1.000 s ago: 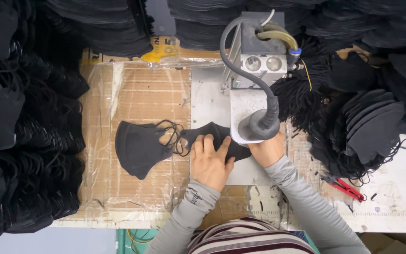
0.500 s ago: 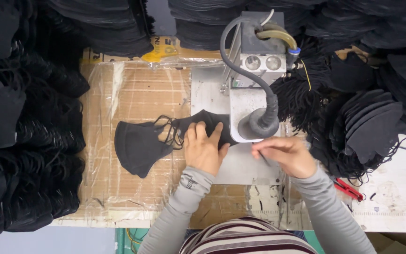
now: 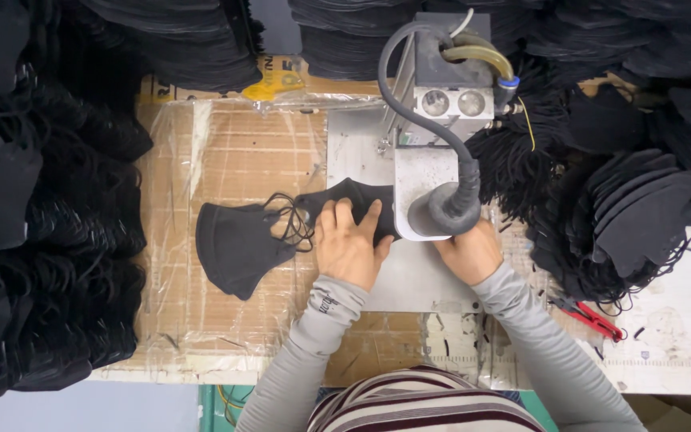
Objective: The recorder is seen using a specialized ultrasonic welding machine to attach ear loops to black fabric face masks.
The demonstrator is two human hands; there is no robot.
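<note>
Five fingers of the left hand [image 3: 348, 244] lie spread and flat, pressing down on a black face mask [image 3: 345, 202] whose right end runs under the head of a small grey press machine [image 3: 424, 192]. That mask rests on a grey metal plate [image 3: 353, 144], just in front of the person. To the right, the right hand [image 3: 467, 251] sits tucked below the machine's round base, palm down near the mask's hidden end; its fingertips are covered by the machine, so whether they are spread or pinching cannot be told. A thick black hose [image 3: 409, 104] loops from the top of the machine down to that round base. Just left of the pressed mask lies a second black mask [image 3: 237, 244], flat on the plastic-covered cardboard worktop [image 3: 225, 152], its thin ear loops tangled against the first mask's left end. Both arms wear grey sleeves. Further out, tall stacks of black masks [image 3: 33, 208] crowd the left edge, more stacks [image 3: 641, 216] fan out on the right, and others line the back. Red-handled snips [image 3: 593, 316] lie on the table near the right elbow.
</note>
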